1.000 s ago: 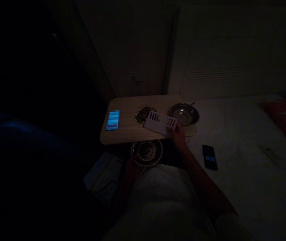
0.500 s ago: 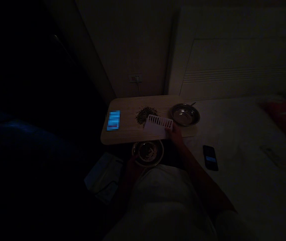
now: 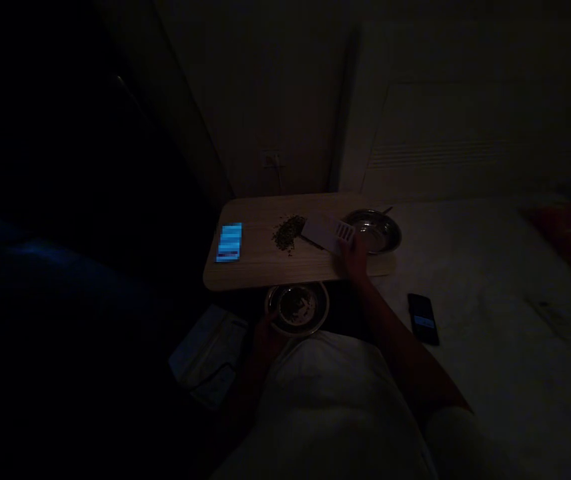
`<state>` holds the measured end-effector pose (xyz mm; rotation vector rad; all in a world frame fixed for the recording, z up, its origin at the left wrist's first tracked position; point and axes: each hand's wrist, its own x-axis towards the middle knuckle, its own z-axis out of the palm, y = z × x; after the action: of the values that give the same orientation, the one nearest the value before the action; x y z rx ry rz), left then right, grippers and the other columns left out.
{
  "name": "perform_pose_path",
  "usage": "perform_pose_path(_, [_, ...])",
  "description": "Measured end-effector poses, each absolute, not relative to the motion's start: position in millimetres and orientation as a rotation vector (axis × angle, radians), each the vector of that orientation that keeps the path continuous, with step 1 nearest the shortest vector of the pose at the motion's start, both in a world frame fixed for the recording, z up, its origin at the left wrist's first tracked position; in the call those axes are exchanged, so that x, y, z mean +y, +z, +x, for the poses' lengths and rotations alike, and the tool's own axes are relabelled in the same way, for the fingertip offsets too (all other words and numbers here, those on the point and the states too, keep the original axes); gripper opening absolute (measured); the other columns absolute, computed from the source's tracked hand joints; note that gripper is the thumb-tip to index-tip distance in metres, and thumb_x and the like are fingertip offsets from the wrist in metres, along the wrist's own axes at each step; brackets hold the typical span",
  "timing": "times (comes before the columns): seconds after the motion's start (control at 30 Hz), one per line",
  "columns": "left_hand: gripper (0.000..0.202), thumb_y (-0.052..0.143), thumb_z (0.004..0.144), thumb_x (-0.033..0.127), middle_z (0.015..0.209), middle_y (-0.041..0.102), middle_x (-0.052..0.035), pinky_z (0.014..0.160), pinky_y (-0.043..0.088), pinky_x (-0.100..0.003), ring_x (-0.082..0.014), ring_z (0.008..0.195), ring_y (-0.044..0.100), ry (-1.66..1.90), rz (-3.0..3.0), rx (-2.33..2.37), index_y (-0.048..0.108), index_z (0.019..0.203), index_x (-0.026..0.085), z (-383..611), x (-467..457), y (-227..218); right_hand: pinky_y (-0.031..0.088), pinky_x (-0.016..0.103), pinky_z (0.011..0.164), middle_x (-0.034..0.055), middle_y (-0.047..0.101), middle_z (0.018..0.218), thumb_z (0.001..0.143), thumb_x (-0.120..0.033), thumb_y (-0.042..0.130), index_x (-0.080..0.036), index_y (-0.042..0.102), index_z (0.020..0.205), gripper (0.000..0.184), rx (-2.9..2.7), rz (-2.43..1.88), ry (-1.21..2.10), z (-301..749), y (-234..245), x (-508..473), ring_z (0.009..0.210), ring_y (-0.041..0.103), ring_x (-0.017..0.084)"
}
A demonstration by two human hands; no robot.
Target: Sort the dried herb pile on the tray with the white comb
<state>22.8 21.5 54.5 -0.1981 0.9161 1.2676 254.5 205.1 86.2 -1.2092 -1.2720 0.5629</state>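
Note:
The room is dark. In the head view my right hand (image 3: 354, 259) is closed on a thin white plastic plate (image 3: 320, 230) with a row of slots. Its far edge meets the right side of a pile of small dark flakes (image 3: 285, 235) on the wooden table (image 3: 250, 267). My left hand (image 3: 267, 335) grips the left rim of a metal bowl (image 3: 324, 318), which sits just below the table's near edge. Some dark bits lie in that bowl. A second metal bowl (image 3: 393, 243), with a handle sticking out at the back, stands close beyond my right hand.
A lit phone (image 3: 229, 242) with a blurred screen lies at the table's left end. Another phone (image 3: 423, 319) rests on the white bed (image 3: 485, 373) to the right. A pale bag (image 3: 208, 353) is at lower left. Behind the table is a wall socket (image 3: 272, 159).
My right hand has turned the slotted plate, and its slots now lie nearer the right bowl. The plate uncovers more of the flake pile, which looks narrower. The left hand's bowl stays in place.

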Motion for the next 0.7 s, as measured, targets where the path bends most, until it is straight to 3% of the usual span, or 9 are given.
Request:
perform_pose_path(0.3, [0.053, 0.058, 0.084, 0.013, 0.108, 0.081, -0.0147, 0.105, 0.054, -0.052, -0.0323, 0.105, 0.076, 1.269, -0.207, 0.867, 0.064, 0.137, 0.012, 22, 22, 57, 0.037, 0.058, 0.121, 0.0171, 0.067, 0.133, 0.092, -0.047, 0.055, -0.019, 0.063, 0.126, 0.045, -1.324, -1.225, 0.499, 250, 98, 216, 0.133, 0.056, 0.032])
perform_pose_path(0.5, [0.058, 0.058, 0.087, 0.013, 0.105, 0.082, -0.0122, 0.103, 0.056, -0.048, -0.0293, 0.098, 0.078, 1.267, -0.195, 0.865, 0.057, 0.145, 0.014, 20, 22, 50, 0.042, 0.057, 0.117, 0.0163, 0.070, 0.129, 0.092, -0.048, 0.056, -0.020, 0.064, 0.125, 0.044, -1.383, -1.191, 0.557, 248, 94, 210, 0.128, 0.060, 0.032])
perform_pose_path(0.6, [0.061, 0.060, 0.087, 0.015, 0.111, 0.081, -0.0115, 0.103, 0.055, -0.051, -0.0317, 0.102, 0.077, 1.272, -0.173, 0.839, 0.056, 0.148, 0.019, 17, 21, 41, 0.044, 0.057, 0.116, 0.0159, 0.072, 0.125, 0.092, -0.050, 0.056, -0.020, 0.066, 0.123, 0.044, -1.396, -1.191, 0.537, 252, 95, 207, 0.125, 0.063, 0.032])
perform_pose_path(0.7, [0.058, 0.061, 0.086, 0.018, 0.114, 0.080, -0.0150, 0.104, 0.054, -0.054, -0.0347, 0.107, 0.076, 1.247, -0.167, 0.850, 0.059, 0.144, 0.015, 15, 21, 34, 0.045, 0.058, 0.115, 0.0173, 0.073, 0.122, 0.091, -0.052, 0.056, -0.019, 0.067, 0.121, 0.046, -1.406, -1.208, 0.504, 255, 96, 206, 0.122, 0.064, 0.033])
